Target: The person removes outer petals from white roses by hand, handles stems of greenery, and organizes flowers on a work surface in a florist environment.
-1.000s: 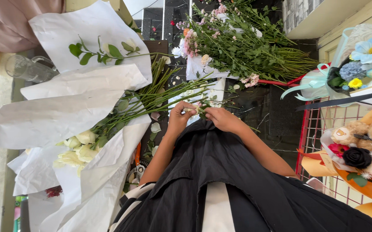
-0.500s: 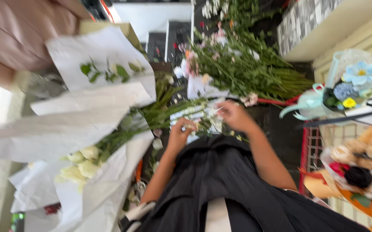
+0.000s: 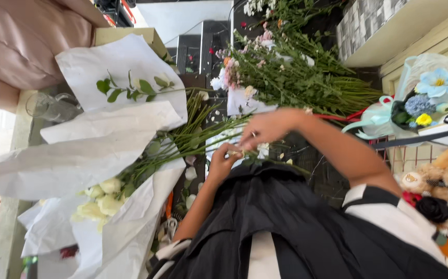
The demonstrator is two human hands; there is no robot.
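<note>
A bunch of pale cream roses [image 3: 102,199] with long green stems lies in white wrapping paper [image 3: 79,160] on the desk. Just right of the stems, the left hand [image 3: 223,163] has its fingers curled nearly closed, pinching a small pale flower piece [image 3: 234,153]. The right hand [image 3: 265,129] meets it from above, fingertips drawn together on the same piece. Beyond lies a heap of green-stemmed mixed flowers [image 3: 291,77].

Flowers crowd the bench: paper-wrapped white roses [image 3: 102,199] and their long stems [image 3: 193,137] hem in the left hand [image 3: 223,163], while a heap of mixed cut flowers [image 3: 296,77] blocks the far edge beyond the right hand [image 3: 265,129]. Only a narrow dark strip of bench [image 3: 312,160] beside the hands lies open.
</note>
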